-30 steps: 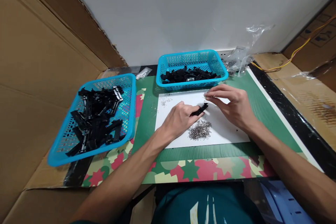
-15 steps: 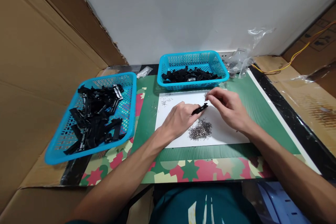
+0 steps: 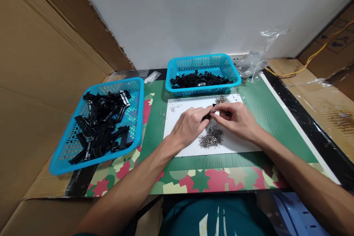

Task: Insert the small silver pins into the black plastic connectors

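My left hand is closed around a small black plastic part, held just above a white sheet of paper. My right hand meets it from the right, its fingertips pinched at the part's end on something too small to make out. Directly below the hands lies a heap of tiny metal springs. A smaller scatter of metal bits lies at the paper's far edge.
A blue basket of black plastic parts sits at the left. A second blue basket with black parts stands behind the paper. Crumpled clear bags lie at the back right, cardboard walls stand left, and a yellow wire runs at the right.
My right hand drew back from the far scatter of metal bits and closed in on the black part in my left hand. The left hand lifted the part slightly.
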